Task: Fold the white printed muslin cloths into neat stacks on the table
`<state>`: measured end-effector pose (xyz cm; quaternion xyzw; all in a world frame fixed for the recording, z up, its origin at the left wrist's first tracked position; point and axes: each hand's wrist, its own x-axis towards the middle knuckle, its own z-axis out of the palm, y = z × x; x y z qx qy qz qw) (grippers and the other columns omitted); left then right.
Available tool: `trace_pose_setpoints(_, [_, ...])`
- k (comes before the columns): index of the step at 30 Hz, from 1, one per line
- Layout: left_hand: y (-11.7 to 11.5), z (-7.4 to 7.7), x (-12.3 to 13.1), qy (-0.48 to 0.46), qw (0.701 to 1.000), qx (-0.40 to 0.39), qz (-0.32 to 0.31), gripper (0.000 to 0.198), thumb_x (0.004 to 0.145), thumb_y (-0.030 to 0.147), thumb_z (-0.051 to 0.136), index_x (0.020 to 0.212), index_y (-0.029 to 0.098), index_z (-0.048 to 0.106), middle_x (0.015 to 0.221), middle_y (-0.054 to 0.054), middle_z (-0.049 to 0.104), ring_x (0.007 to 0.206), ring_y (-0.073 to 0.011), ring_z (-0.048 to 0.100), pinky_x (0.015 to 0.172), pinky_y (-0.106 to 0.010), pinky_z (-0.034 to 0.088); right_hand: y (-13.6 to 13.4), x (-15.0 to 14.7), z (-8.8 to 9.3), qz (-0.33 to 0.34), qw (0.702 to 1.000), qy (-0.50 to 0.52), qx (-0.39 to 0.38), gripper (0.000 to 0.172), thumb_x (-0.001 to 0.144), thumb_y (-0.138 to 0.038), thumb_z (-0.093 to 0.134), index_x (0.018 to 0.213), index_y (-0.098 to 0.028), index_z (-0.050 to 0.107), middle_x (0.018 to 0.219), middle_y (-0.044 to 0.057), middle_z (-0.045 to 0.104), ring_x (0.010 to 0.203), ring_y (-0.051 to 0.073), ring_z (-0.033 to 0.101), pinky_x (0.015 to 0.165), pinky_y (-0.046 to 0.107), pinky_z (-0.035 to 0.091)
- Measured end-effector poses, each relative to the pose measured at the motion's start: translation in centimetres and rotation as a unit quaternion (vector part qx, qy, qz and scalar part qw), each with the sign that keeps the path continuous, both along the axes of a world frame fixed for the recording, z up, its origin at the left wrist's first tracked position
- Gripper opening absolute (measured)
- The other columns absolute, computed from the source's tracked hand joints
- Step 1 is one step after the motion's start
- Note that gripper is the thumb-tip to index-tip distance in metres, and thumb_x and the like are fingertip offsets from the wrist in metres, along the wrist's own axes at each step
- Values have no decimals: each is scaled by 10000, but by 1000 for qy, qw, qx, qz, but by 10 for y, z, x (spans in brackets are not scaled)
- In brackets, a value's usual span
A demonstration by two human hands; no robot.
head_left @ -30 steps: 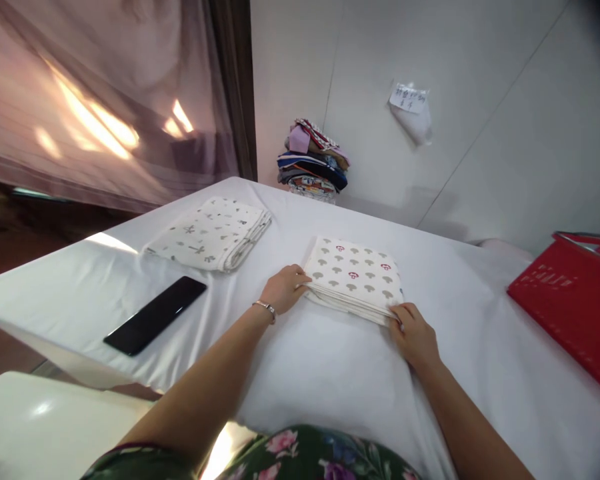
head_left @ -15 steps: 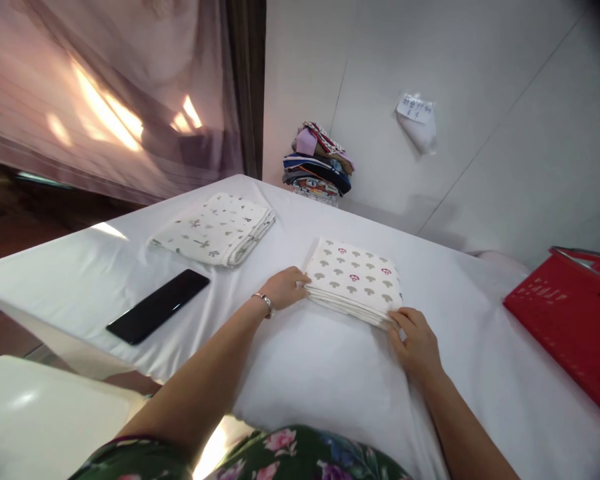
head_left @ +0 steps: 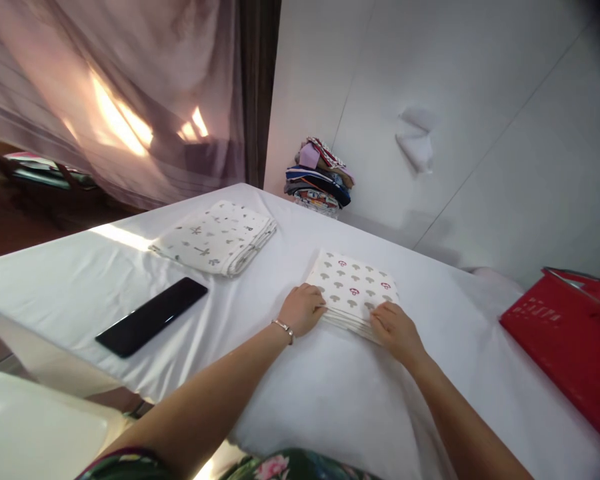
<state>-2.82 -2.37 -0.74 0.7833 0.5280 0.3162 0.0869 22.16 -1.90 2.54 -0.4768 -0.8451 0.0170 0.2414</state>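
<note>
A folded white cloth (head_left: 355, 277) with grey and red mushroom prints lies flat on the white-covered table (head_left: 325, 393). My left hand (head_left: 303, 309) wears a bracelet and pinches the cloth's near edge toward its left corner. Farther right along that same edge, my right hand (head_left: 395, 330) is closed on the layers, fingers on top; its thumb is mostly hidden. Several stacked layers show between the two hands. Another folded white cloth (head_left: 217, 237), printed with small grey plants, rests at the back left, apart from both hands.
A black phone (head_left: 153, 317) lies on the left of the table. The red bag (head_left: 555, 333) stands at the right edge. Behind the table, a pile of folded clothes (head_left: 319, 177) sits against the wall. A white chair (head_left: 40, 427) is at lower left.
Both hands have moved inward along the near edge of the mushroom-print cloth, closer together. The cloth stays on the table; the whole view has shifted slightly.
</note>
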Motion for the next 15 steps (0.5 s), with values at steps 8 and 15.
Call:
trace_pose_setpoints(8, [3, 1, -1, -11, 1000, -4, 19, 280, 862, 338, 464, 694, 204, 642, 861, -28, 623, 860, -168, 505, 755, -324, 389, 28, -42, 1, 110, 985, -49, -120, 222, 820, -211, 422, 669, -198, 584, 716, 5, 571, 720, 140, 525, 668, 250, 401])
trace_pose_setpoints(15, [4, 4, 7, -2, 998, -5, 55, 210, 835, 306, 502, 710, 194, 627, 833, -39, 607, 832, -180, 497, 730, -334, 372, 69, -63, 13, 90, 988, 0, -125, 181, 785, -203, 449, 701, -197, 609, 794, 12, 602, 728, 133, 543, 669, 240, 398])
